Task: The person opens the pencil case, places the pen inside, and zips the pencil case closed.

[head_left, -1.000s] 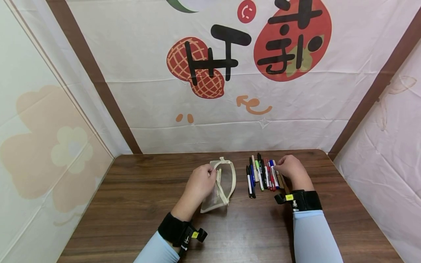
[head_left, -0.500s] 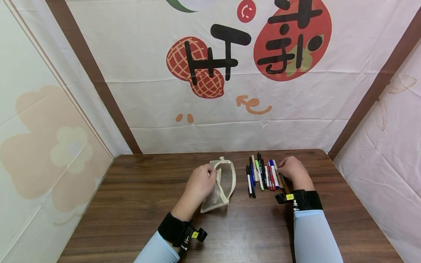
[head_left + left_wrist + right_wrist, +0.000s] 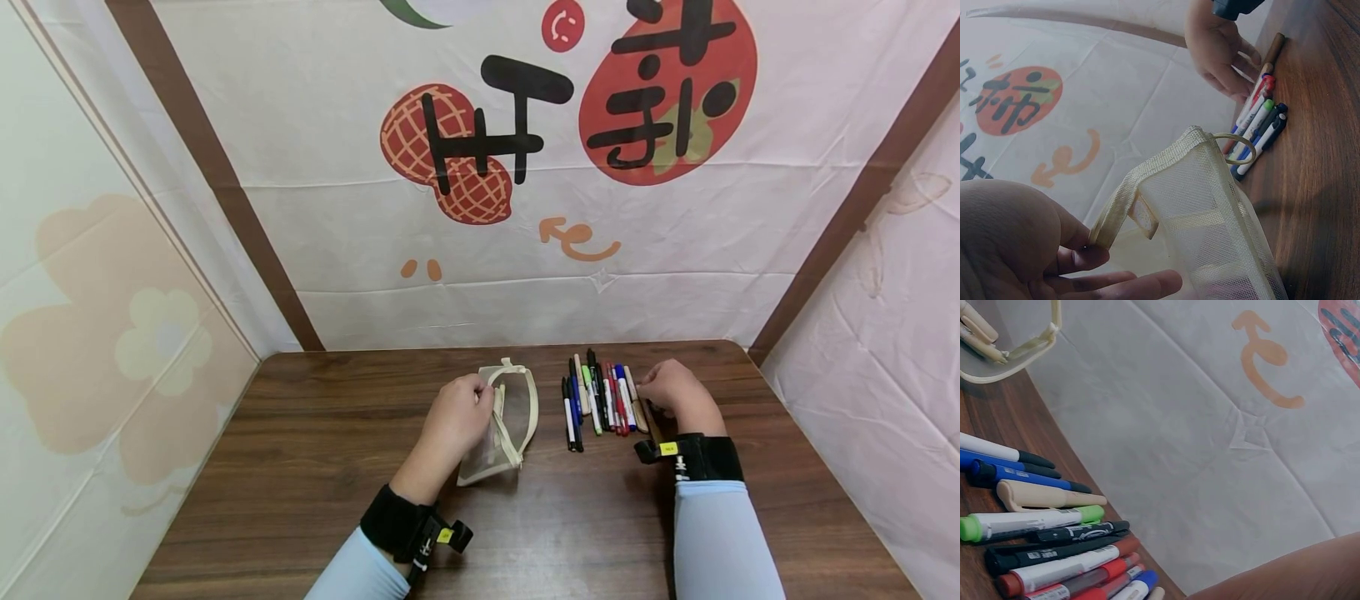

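Observation:
My left hand pinches the zippered edge of a cream mesh pouch between thumb and fingers; the pouch stands with its mouth spread. In the left wrist view, the zip edge passes between the fingertips and the other fingers stretch out below it. A row of pens and markers lies right of the pouch, in white, blue, black, green, red, beige and brown. At the row's right end, my right hand hovers low with loosely bent fingers, by a dark brown pen that it partly hides. Whether the fingertips touch that pen is unclear.
The brown wooden table ends at a printed white cloth wall just behind the pens. More cloth walls rise at both sides. In the right wrist view, a green-capped marker lies among the row, with the pouch rim above.
My right hand has shifted slightly right, from beside the blue-capped marker to the brown pen at the row's end. The left hand and pouch have stayed put.

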Action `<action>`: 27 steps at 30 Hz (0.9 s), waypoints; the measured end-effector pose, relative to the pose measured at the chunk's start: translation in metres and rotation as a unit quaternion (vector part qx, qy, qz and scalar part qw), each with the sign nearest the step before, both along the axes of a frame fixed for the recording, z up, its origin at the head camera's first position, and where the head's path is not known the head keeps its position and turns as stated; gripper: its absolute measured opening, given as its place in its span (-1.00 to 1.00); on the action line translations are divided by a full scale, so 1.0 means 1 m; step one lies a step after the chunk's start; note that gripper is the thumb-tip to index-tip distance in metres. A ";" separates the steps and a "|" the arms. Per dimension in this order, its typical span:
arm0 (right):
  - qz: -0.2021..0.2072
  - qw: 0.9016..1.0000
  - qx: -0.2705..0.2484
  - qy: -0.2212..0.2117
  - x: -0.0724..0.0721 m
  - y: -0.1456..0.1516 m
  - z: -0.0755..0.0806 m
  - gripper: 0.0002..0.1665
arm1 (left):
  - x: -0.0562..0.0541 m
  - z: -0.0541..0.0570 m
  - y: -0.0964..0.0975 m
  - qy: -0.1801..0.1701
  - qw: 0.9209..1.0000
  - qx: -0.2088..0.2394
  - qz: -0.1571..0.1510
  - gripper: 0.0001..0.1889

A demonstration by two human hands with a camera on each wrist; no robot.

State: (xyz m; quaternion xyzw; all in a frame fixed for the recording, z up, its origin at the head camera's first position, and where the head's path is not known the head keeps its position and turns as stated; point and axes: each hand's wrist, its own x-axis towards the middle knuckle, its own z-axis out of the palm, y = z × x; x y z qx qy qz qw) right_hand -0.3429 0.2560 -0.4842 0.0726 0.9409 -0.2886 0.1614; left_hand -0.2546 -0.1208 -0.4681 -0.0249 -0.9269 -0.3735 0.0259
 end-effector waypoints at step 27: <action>-0.003 0.999 0.042 0.003 -0.004 0.003 -0.009 -0.44 | 0.001 0.001 0.000 0.003 1.000 -0.004 -0.001 -0.70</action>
